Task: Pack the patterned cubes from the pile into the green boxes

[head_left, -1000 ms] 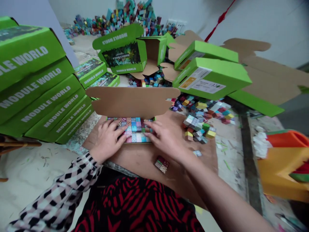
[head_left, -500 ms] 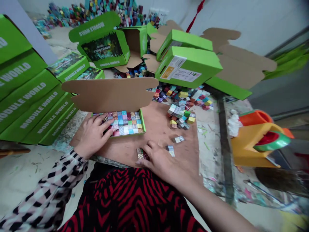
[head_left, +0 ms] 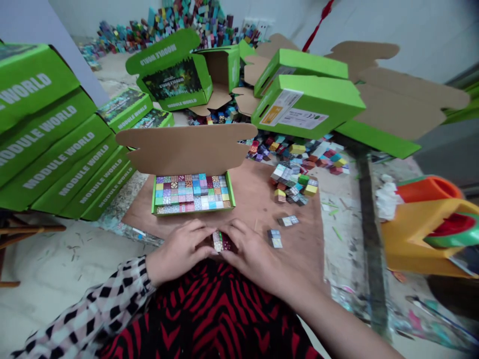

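Note:
A small cluster of patterned cubes (head_left: pixel 219 241) lies near the front edge of the brown board (head_left: pixel 254 199). My left hand (head_left: pixel 179 252) and my right hand (head_left: pixel 251 253) close round this cluster from either side, fingertips pinching it. Just beyond them stands an open green box (head_left: pixel 192 193) filled with a layer of coloured cubes, its cardboard lid (head_left: pixel 185 148) raised behind it. Two tiny cube pieces (head_left: pixel 275 238) lie right of my right hand.
A loose pile of cubes (head_left: pixel 294 182) spreads at the right of the board. Stacked green "MODULE WORLD" boxes (head_left: pixel 56 149) fill the left. Closed and open green boxes (head_left: pixel 307 104) stand behind. An orange-yellow plastic object (head_left: pixel 426 224) sits at right. A large cube heap (head_left: pixel 187 25) lies far back.
My right hand left the box and dropped to the cube cluster near the board's front edge. My left hand then left the box and joined it on the cluster.

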The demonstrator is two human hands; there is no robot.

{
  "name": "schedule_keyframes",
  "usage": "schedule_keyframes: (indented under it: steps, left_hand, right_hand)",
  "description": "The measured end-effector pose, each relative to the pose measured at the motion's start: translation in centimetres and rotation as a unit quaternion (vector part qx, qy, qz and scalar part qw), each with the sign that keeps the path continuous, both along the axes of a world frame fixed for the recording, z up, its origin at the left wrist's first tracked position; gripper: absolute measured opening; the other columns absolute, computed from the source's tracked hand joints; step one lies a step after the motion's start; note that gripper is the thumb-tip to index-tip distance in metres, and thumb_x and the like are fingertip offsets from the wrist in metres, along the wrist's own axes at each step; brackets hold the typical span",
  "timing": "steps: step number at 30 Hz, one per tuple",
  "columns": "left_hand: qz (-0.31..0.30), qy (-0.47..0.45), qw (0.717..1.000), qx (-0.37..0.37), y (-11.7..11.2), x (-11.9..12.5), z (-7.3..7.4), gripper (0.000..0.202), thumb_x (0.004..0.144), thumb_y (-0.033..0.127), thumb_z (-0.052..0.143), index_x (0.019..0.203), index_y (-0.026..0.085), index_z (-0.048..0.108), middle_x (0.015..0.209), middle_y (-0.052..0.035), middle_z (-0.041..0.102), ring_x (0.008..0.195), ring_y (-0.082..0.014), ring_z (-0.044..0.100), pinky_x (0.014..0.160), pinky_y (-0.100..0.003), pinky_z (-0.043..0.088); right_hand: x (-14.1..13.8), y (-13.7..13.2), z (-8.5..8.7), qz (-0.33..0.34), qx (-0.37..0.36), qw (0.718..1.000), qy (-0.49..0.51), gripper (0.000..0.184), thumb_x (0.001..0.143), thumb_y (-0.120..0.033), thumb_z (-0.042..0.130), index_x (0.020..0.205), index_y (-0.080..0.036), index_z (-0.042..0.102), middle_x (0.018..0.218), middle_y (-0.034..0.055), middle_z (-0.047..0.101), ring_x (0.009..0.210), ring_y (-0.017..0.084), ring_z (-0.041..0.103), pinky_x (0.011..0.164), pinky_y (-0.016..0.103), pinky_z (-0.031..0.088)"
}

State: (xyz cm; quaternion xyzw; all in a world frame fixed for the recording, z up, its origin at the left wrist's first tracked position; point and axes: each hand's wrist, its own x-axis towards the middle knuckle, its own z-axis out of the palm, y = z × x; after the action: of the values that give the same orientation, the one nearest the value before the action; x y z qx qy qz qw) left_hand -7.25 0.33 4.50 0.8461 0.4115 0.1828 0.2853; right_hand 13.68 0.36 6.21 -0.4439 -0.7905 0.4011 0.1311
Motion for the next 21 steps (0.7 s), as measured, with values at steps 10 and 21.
schedule_keyframes:
  steps: [10, 21]
  left_hand:
    - [0.058, 0.066, 0.973, 0.213, 2.4, -0.7, 3.1, 0.031, 0.082, 0.041, 0.061, 0.103, 0.018, 0.066, 0.099, -0.0064, 0.067, 0.095, -0.0246, 0.055, 0.086, -0.041, 0.039]
    - [0.298, 0.270, 0.895, 0.194, 4.3, 2.1, 2.0, 0.038, 0.079, 0.056, 0.056, 0.081, 0.019, 0.065, 0.089, -0.0083, 0.061, 0.096, -0.0322, 0.051, 0.079, -0.044, 0.035]
  right_hand:
    - [0.1, 1.7, 0.7, -0.021, 0.081, 0.997, 0.002, 0.034, 0.084, -0.014, 0.057, 0.117, -0.016, 0.054, 0.111, 0.0092, 0.056, 0.099, 0.020, 0.059, 0.087, 0.039, 0.051]
    - [0.5, 0.5, -0.4, -0.020, 0.046, 0.998, -0.045, 0.033, 0.083, -0.022, 0.063, 0.114, -0.015, 0.058, 0.101, 0.0088, 0.060, 0.093, 0.022, 0.058, 0.081, 0.038, 0.049]
